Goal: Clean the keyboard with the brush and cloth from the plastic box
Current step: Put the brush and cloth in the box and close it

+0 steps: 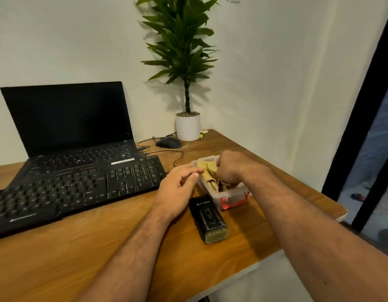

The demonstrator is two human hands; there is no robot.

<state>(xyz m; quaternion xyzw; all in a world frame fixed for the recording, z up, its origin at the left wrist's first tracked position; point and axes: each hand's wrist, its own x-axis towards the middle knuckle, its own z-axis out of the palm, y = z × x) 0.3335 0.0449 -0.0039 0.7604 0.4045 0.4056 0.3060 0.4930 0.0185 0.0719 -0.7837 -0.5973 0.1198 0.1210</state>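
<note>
Head: wooden desk (90,247) (white walls (265,73))

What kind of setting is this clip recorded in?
Probably a home or small office desk: an open laptop with an external keyboard on a wooden table, and a potted plant in the corner.

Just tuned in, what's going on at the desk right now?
A person is working at the plastic box on the wooden desk. Their right hand is curled around the yellow cloth inside the box, while the left hand hovers open beside it. The brush already lies on the desk in front of the box. The black keyboard, left of the box, is untouched.
</note>
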